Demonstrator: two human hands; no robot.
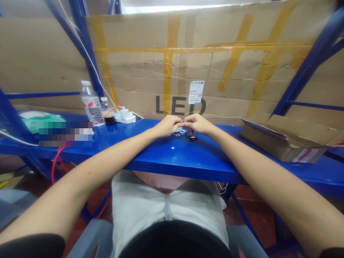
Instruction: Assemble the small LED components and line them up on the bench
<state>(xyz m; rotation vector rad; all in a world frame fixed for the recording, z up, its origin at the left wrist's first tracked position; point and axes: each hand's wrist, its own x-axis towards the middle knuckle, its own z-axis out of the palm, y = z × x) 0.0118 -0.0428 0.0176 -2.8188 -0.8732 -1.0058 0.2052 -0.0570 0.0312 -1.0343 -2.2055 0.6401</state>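
Observation:
My left hand (168, 125) and my right hand (197, 123) meet at the back of the blue shelf (172, 154), fingers curled and pinched together. Between and just below them lies a small cluster of coloured clips (185, 132), some silver, green and purple. Each hand seems to pinch a clip, though the fingertips hide exactly what is held. Both forearms stretch straight out over the shelf from the near corners of the view.
A clear water bottle (90, 104), a smaller dark-bottomed bottle (106, 113) and a white power strip with charger (125, 116) stand at back left. An open cardboard box (288, 138) sits at right. A taped cardboard sheet marked LED (204, 64) forms the back wall.

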